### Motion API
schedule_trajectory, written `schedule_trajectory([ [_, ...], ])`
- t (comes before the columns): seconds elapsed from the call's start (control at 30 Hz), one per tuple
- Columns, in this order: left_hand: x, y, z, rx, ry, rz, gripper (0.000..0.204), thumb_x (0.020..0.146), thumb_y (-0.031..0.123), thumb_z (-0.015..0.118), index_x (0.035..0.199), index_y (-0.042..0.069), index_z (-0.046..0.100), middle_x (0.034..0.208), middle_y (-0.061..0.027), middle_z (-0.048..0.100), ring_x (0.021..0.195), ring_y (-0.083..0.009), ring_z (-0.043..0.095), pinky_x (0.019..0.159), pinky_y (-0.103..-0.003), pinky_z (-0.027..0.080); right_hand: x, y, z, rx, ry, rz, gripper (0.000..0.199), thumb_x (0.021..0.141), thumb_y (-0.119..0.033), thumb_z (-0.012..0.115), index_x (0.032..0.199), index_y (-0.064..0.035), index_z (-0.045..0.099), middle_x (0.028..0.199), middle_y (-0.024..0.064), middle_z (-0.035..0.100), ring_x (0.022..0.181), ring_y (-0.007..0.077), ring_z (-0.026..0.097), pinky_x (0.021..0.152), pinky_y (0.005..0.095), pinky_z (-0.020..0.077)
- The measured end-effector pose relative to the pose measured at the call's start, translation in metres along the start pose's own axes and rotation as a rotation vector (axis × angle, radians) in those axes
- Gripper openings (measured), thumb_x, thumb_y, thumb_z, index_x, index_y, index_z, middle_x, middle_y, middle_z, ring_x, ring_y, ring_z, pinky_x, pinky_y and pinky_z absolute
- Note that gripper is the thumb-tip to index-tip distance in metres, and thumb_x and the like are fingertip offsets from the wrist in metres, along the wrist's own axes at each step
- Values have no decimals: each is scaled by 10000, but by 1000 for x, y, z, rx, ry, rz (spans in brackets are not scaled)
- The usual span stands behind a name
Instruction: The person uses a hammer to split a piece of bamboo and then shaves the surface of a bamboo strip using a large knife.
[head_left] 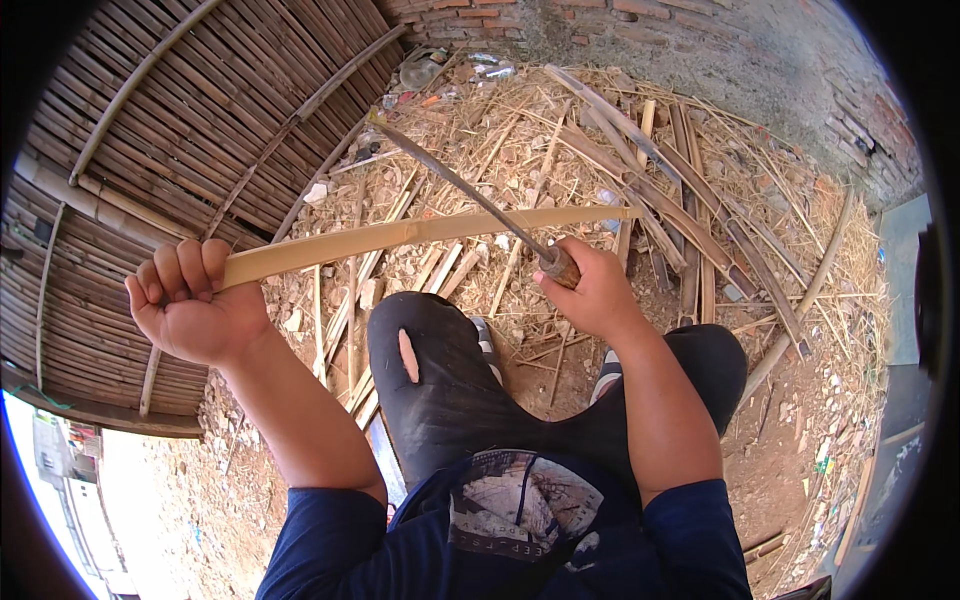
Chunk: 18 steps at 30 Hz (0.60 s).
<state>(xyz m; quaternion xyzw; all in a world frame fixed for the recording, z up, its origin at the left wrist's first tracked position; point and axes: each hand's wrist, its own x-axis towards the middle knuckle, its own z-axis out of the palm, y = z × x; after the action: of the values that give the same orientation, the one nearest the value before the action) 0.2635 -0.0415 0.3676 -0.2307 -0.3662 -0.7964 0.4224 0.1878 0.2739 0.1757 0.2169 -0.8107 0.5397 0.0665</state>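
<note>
My left hand [205, 305] is closed around the left end of a long, pale bamboo strip [340, 241]. The strip reaches to the right in front of my knees, and its far end thins out beyond my right hand. My right hand [598, 290] grips the wooden handle of a long-bladed knife [455, 178]. From the handle the dark, narrow blade points up and to the left. In the picture it crosses the strip near my right hand; whether the two touch I cannot tell.
Split bamboo pieces [690, 190] lie heaped at the far right, with straw-like shavings [480, 130] over the dirt. A bamboo slat wall [200, 110] stands on the left, a brick wall [660, 30] at the back. My bent knees [425, 345] are close below the strip.
</note>
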Motion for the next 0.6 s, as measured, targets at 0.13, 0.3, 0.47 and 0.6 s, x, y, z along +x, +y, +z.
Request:
schedule_trajectory([
  [0.13, 2, -17, 11, 24, 46, -12, 290, 994, 260, 448, 727, 165, 384, 594, 35, 292, 487, -102, 236, 469, -259, 227, 0, 1, 2, -33, -3, 32, 348, 819, -236, 766, 1027, 9, 633, 781, 216, 669, 734, 397, 675, 649, 425, 510],
  [0.3, 6, -45, 27, 203, 216, 3, 318, 1026, 317, 453, 763, 155, 382, 616, 22, 299, 506, -109, 240, 478, -270, 233, 4, 4, 3, 23, 147, 78, 392, 822, -250, 772, 1064, 26, 634, 818, 187, 703, 761, 343, 706, 678, 402, 526],
  [0.47, 12, -98, 14, 342, 293, -116, 395, 1073, 389, 416, 773, 136, 370, 628, 21, 273, 536, -116, 225, 489, -279, 234, 10, 10, -7, -94, 210, 282, 380, 851, -261, 747, 1056, 30, 613, 834, 176, 690, 735, 306, 685, 663, 381, 510],
  [0.6, 17, -113, 10, 354, 264, -143, 413, 1082, 374, 410, 747, 134, 375, 619, 22, 306, 532, -114, 238, 498, -292, 239, 13, 32, 3, 14, 241, 382, 362, 869, -302, 723, 1001, 13, 603, 779, 133, 653, 684, 271, 638, 651, 382, 483],
])
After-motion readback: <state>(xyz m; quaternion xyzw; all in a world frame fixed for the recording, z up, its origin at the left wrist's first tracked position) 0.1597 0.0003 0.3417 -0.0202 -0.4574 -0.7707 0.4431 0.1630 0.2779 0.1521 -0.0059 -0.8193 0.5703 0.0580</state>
